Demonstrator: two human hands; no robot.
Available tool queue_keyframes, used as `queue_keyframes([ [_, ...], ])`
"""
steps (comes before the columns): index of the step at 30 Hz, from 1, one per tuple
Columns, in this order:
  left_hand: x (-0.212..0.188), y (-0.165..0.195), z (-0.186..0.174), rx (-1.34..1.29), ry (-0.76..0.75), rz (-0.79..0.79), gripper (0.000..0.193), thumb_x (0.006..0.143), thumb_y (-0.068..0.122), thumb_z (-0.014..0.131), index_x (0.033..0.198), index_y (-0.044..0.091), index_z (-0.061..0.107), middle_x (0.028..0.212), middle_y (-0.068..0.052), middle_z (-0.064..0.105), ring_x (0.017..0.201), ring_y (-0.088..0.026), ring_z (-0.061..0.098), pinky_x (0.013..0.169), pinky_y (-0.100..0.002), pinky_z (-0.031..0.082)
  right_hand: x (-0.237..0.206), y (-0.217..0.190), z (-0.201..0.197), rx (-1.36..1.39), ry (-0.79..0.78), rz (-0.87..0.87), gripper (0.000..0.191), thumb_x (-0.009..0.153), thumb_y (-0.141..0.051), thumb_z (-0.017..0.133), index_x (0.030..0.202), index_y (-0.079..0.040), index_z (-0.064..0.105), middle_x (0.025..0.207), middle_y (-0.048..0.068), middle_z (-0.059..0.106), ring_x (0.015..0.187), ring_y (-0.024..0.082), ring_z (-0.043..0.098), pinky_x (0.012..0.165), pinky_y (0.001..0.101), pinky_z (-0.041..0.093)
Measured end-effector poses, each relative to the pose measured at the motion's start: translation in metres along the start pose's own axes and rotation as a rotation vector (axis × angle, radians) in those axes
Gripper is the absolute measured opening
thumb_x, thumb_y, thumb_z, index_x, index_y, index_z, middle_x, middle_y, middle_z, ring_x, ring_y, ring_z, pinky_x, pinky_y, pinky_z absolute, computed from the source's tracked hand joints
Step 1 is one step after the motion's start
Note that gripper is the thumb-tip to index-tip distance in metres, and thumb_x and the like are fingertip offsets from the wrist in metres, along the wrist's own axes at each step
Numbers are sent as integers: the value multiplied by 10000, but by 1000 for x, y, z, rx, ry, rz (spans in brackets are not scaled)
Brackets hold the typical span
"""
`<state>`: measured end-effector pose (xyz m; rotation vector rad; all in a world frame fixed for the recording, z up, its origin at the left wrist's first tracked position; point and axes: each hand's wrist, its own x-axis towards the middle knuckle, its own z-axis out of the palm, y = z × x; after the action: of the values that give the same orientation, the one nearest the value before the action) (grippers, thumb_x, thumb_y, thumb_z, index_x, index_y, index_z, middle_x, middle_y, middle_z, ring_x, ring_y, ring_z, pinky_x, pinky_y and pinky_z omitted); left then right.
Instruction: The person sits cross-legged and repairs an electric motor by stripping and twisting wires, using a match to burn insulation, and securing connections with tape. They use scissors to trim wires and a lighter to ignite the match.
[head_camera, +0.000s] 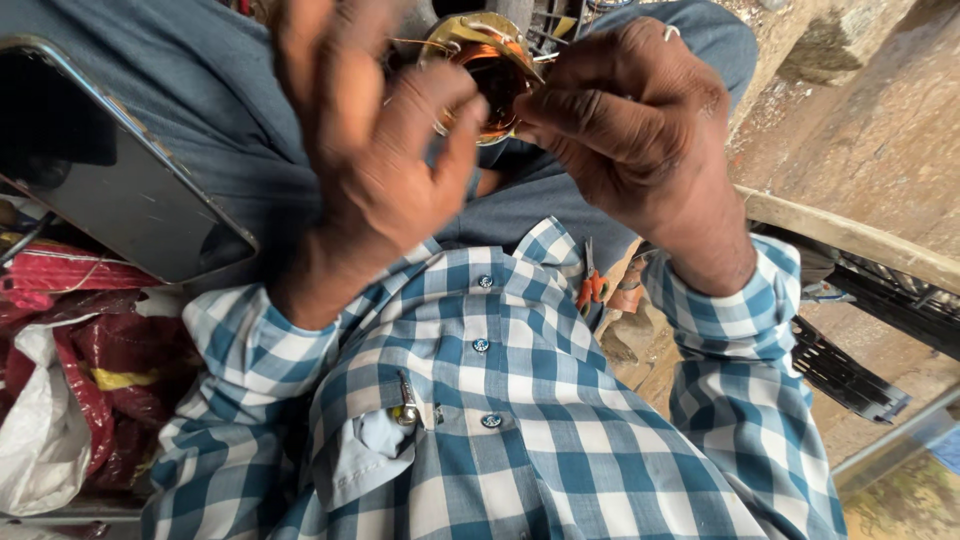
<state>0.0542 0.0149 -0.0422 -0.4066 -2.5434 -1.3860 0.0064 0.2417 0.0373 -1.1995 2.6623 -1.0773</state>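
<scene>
A round metal ring wound with copper wire (492, 72) is held up over my lap at the top centre. My left hand (372, 150) is blurred. Its thumb and forefinger grip the ring's left edge while the other fingers stand apart above it. My right hand (632, 130) pinches the ring's right edge with thumb and fingertips, and a thin strand of copper wire runs over the top. Both sleeves are blue and white check. The ring's far side is hidden by my fingers.
A dark phone (120, 170) lies on my left thigh. Red and white bags (80, 380) are heaped at the left. Orange-handled scissors (591, 285) lie by my waist. A wooden plank (860, 240) and a black grille (850, 372) are at the right.
</scene>
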Motion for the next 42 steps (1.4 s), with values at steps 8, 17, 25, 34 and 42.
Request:
queue_keyframes([
  [8,-14,7,39,-218,91,-29,149,998,251,874,1067,127,830,1556,-156,401,1508,-425,234,1294,-635,152,10,-6,5,257,-74,119,103,1047,-45,808,1110,9,747,1063,106,737,912,175,740,758,246,617],
  [17,-22,-2,37,-189,27,-32,193,972,315,936,1017,161,829,1558,-111,486,1526,-389,253,1267,-581,209,17,19,15,397,10,373,76,1079,-22,748,1079,34,696,985,94,716,865,148,705,722,248,573],
  [25,-24,2,40,-103,49,-21,384,885,441,886,1041,114,757,1517,-143,417,1475,-431,268,1239,-700,142,8,43,36,583,-30,323,57,1161,20,646,1122,57,664,1006,73,716,921,111,699,778,238,573],
  [34,-36,1,50,78,14,94,295,924,380,791,919,105,684,1672,-149,295,1562,-455,174,1212,-759,39,-16,61,27,506,-25,331,114,1167,6,689,1066,44,653,929,53,671,782,88,608,666,221,469],
  [42,-42,3,57,58,5,219,159,1000,196,726,1114,103,787,1722,-148,258,1593,-420,105,1217,-744,-18,-34,75,33,703,-20,439,146,1213,-70,699,1102,18,669,889,-8,637,767,50,577,648,201,456],
])
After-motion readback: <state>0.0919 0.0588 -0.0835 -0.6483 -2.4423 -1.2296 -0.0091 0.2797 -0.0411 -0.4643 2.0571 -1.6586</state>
